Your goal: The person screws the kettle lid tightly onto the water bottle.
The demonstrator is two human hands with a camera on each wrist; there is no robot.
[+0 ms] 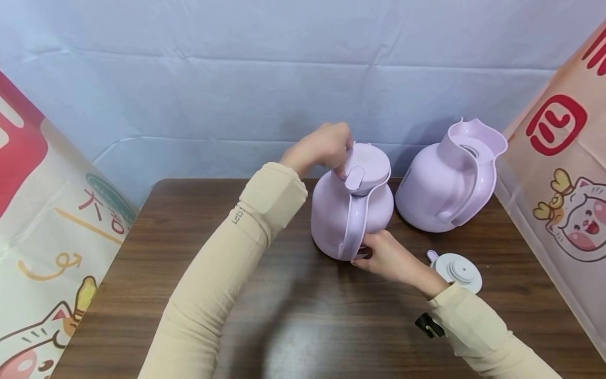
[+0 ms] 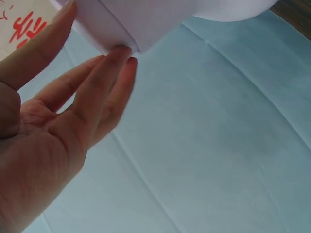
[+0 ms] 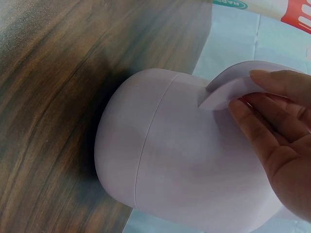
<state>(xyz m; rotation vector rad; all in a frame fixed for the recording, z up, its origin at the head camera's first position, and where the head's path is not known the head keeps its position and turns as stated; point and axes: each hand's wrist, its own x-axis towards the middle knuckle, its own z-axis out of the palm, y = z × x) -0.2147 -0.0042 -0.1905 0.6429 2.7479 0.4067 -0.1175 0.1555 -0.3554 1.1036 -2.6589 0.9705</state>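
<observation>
A lilac vacuum jug (image 1: 326,221) stands upright on the table, its round lid (image 1: 371,158) seated on the neck. The lid has a small tab that points toward the near side. My left hand (image 1: 326,145) grips the lid from the left, thumb on the near side and fingertips (image 2: 119,51) at its far edge. Low on the jug's handle (image 1: 355,223), my right hand (image 1: 385,255) pinches the lower end between thumb and fingers. In the right wrist view, the fingertips (image 3: 238,104) lie close to the jug's body (image 3: 184,155).
A second lilac jug (image 1: 428,184) without a lid stands at the right rear. A lid (image 1: 459,271) lies underside up beside my right wrist. A small dark object (image 1: 430,325) shows by the right sleeve. Cloth hangs behind the wooden table (image 1: 189,237), with printed sheets on both sides.
</observation>
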